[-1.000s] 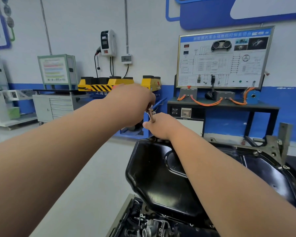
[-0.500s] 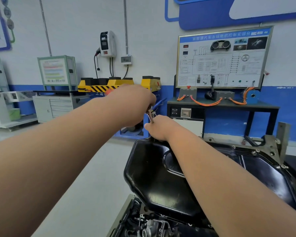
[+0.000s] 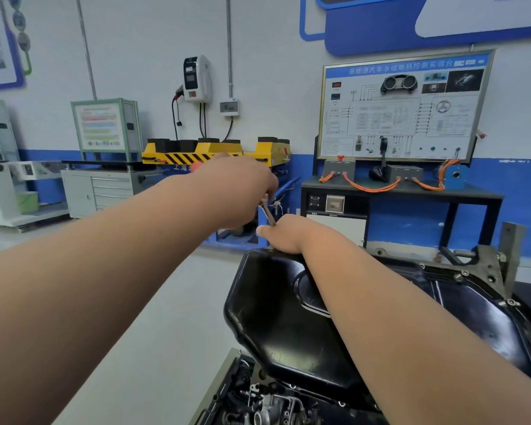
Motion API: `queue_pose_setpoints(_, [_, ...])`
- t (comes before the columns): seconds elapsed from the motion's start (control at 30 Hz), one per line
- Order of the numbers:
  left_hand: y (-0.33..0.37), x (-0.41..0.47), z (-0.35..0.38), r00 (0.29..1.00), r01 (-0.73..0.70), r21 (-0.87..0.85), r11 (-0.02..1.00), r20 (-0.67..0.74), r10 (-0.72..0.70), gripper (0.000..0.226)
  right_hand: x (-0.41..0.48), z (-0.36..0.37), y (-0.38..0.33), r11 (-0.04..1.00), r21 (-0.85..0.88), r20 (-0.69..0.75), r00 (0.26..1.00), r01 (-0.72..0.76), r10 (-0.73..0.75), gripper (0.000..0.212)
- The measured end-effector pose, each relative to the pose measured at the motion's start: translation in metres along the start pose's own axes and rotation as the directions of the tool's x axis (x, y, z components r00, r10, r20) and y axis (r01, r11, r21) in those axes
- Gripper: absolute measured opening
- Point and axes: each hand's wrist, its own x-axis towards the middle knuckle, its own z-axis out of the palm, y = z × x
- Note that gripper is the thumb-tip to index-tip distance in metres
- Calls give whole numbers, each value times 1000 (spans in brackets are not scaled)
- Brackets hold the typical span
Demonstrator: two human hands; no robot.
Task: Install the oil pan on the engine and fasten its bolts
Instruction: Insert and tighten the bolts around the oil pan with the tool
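Your black oil pan [image 3: 288, 326] sits bottom-up on the engine [image 3: 258, 403], its long axis running left to right with the deep end at left. Behind it, a training board [image 3: 402, 105] is headed "新能源汽车永磁电机控制实训台". Your left hand [image 3: 236, 191] curls its fingers round a slim metal tool [image 3: 267, 213], which slants down to your right hand [image 3: 284, 234] at the pan's far rim. Whether the right hand's fingers are curled or spread cannot be told.

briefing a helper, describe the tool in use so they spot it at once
Start at the glossy black oil pan at lower right and follow it to its far rim, where the left hand and right hand meet. The tool is the thin metal shaft slanting between them, the only slim metallic piece there.
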Motion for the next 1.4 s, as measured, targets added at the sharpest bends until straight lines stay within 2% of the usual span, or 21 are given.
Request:
queue_pose_setpoints(0.07, [-8,-1,5,1000,-22,52,998,-8,23,36,1,1,-1,1000,-22,27,1000,-14,15,52])
queue_pose_setpoints(0.17, [-12,-6,11,998,18,42,999,-54,-16,18,3,2,-1,998,-61,24,1000,7,-6,53])
queue_pose_setpoints(0.3, [-7,-10,13,994,108,-105,989,-4,-109,45,2,1,-4,995,-99,14,1000,14,-13,43])
queue_pose_setpoints(0.33, [-4,-9,13,995,97,-131,987,-11,-99,41,2,0,-4,995,-103,13,1000,9,-8,40])
queue_pose_setpoints(0.4, [0,-5,11,999,20,-88,996,-46,-24,18,2,-1,-3,994,-110,2,1000,4,-4,30])
queue_pose_setpoints(0.47, [0,-3,8,996,-75,24,997,-44,76,31,2,-1,-2,994,-109,-12,1000,-6,4,23])
queue_pose_setpoints(0.53, [-4,-1,7,990,-128,62,990,-46,131,45,2,-2,-1,995,-99,-14,1000,-7,5,25])
queue_pose_setpoints(0.6, [-5,0,7,986,-146,72,987,-75,152,44,1,-3,-1,996,-89,-11,1000,5,-6,26])
queue_pose_setpoints(0.63, [-4,-1,7,985,-148,62,987,-81,153,36,1,-3,-1,996,-85,-11,1000,14,-15,25])
queue_pose_setpoints(0.7, [-1,-4,5,992,-85,-2,996,-91,85,24,0,-4,-2,996,-89,-9,1000,20,-21,19])
queue_pose_setpoints(0.8, [7,-5,1,992,123,-211,970,18,-122,51,-1,-3,-6,993,-115,46,999,0,5,13])
queue_pose_setpoints(0.87, [13,-1,1,986,164,-271,949,35,-160,49,0,-2,-4,994,-110,42,999,7,-3,14])
queue_pose_setpoints(0.97, [18,0,-6,997,78,-149,986,25,-75,16,1,-2,2,998,-57,-44,999,25,-27,21])
queue_pose_setpoints(1.03, [13,-1,-6,996,29,38,999,88,-32,39,2,-3,5,998,-55,-47,999,22,-24,30])
queue_pose_setpoints(1.1, [6,-3,-2,999,-17,98,995,39,13,46,3,-4,6,999,-36,-58,998,24,-26,34])
queue_pose_setpoints(1.13, [2,-2,1,1000,-30,79,996,12,29,42,3,-4,6,999,-27,-65,998,24,-25,33])
queue_pose_setpoints(1.2, [-4,-5,4,999,35,-92,995,-36,-39,24,2,-3,3,1000,-25,-71,997,19,-21,30])
queue_pose_setpoints(1.23, [-6,-5,4,993,102,-191,976,-45,-112,27,2,-2,1,999,-31,-71,997,17,-19,29])
queue_pose_setpoints(1.3, [-7,-5,4,969,241,-281,929,20,-245,54,2,0,-4,998,-62,-70,997,13,-18,27])
queue_pose_setpoints(1.33, [-5,-6,3,962,271,-315,910,47,-270,59,1,1,-5,997,-72,-71,997,8,-13,25])
queue_pose_setpoints(1.4, [1,-2,4,965,252,-309,917,18,-260,52,0,1,-3,998,-56,-79,997,0,-5,23])
